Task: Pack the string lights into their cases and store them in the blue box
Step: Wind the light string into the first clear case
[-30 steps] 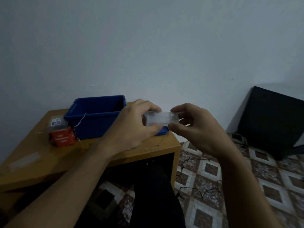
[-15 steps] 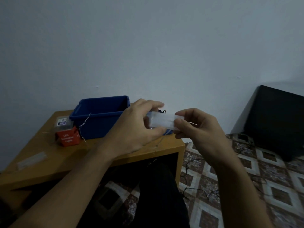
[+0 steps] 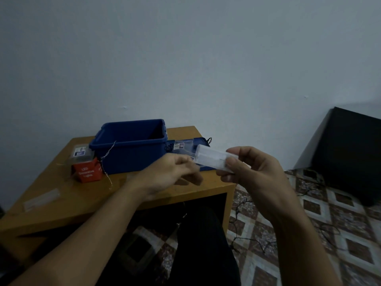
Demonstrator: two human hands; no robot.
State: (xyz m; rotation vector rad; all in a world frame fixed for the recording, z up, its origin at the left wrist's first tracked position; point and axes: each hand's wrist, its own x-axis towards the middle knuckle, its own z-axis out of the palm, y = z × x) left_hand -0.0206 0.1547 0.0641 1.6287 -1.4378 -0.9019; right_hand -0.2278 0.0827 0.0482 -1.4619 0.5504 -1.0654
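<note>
My right hand [image 3: 251, 174] pinches a clear plastic case [image 3: 212, 158] by its right end, holding it in the air above the table's right edge. My left hand [image 3: 169, 175] hangs lower, fingers curled close to the case's left end; whether they touch or hold anything is blurred. The open blue box [image 3: 127, 142] stands on the wooden table [image 3: 61, 205] behind my hands. A thin silver light wire [image 3: 109, 151] drapes over its front wall. Another clear case [image 3: 182, 145] lies on the blue lid [image 3: 203, 140] to the box's right.
A red LED lights carton [image 3: 87, 172] with a clear case [image 3: 80, 153] on top stands left of the box. A clear strip [image 3: 41, 199] lies near the table's left front. Black light wire [image 3: 257, 242] trails over the tiled floor. A black cabinet [image 3: 354, 153] stands at right.
My left hand has come off the case's top and dropped down and left. The right hand now carries the case alone, tilted. The view has shifted, showing the lid and second case.
</note>
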